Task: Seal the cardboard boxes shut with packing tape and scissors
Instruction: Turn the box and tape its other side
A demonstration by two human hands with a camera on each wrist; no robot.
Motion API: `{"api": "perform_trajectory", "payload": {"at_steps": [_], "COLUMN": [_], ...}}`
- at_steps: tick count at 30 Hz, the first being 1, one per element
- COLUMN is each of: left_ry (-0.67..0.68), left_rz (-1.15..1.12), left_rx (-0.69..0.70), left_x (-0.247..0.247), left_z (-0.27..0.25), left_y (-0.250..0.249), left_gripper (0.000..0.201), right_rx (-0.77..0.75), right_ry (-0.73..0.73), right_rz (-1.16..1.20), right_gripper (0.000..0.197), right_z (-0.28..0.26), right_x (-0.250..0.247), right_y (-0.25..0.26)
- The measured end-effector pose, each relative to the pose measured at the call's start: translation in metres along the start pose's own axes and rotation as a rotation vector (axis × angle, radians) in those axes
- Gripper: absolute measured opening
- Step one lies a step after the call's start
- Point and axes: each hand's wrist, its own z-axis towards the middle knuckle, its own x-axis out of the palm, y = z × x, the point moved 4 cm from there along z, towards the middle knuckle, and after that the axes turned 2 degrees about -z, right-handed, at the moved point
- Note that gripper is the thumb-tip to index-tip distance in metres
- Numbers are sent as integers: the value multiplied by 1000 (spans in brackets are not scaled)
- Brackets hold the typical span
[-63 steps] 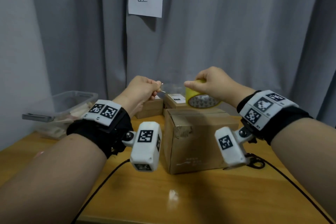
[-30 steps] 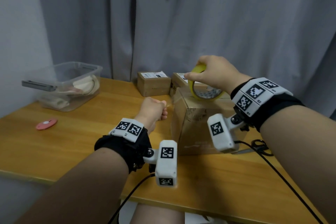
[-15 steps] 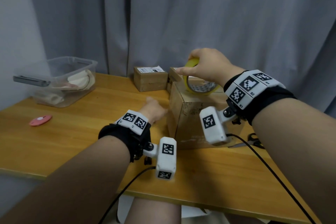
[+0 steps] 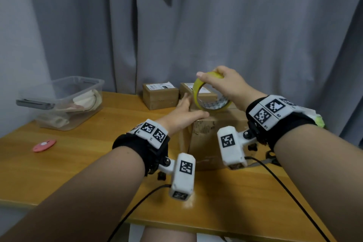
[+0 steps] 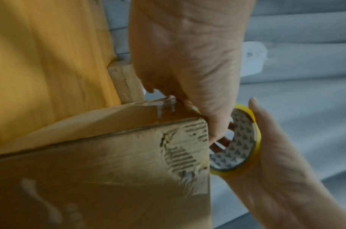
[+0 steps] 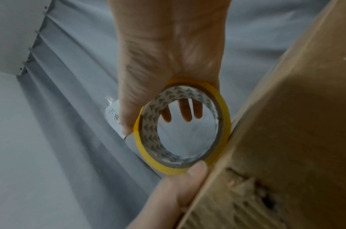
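A brown cardboard box [image 4: 208, 143] stands mid-table. My right hand [image 4: 225, 84] grips a yellow packing tape roll [image 4: 196, 88] upright just above the box's top. The right wrist view shows its fingers curled through the roll [image 6: 136, 131] beside the box [image 6: 286, 139]. My left hand [image 4: 184, 112] lies on the box's top left edge, fingers straight, thumb across the top next to the roll. In the left wrist view the palm [image 5: 187, 62] covers the box corner [image 5: 109, 170], where clear tape wrinkles. Scissors [image 4: 272, 158] lie right of the box, mostly hidden by my right wrist.
Two small labelled cardboard boxes [image 4: 160, 95] [image 4: 204, 90] sit behind the big one by the grey curtain. A clear plastic bin [image 4: 62, 102] stands at the back left, a pink disc [image 4: 44, 145] on the wooden table [image 4: 78, 163]. Wrist-camera cables trail over the front edge.
My left hand dropped from pinching the tape end in the air to the box's left side, then rose onto its top edge. The right hand lowered the roll toward the box top.
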Motion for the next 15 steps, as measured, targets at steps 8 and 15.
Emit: {"api": "perform_trajectory", "payload": {"at_steps": [8,15], "left_ry": [64,102], "left_rz": [73,410], "left_rx": [-22,-65], "left_x": [-1,0], "left_z": [1,-4], "left_y": [2,-9], "left_gripper": [80,80], "right_rx": [-73,57], "right_ry": [-6,-21], "right_rz": [-455,-536], "right_gripper": [38,76], "right_z": [9,-1], "right_x": [-17,-50], "right_y": [14,-35]}}
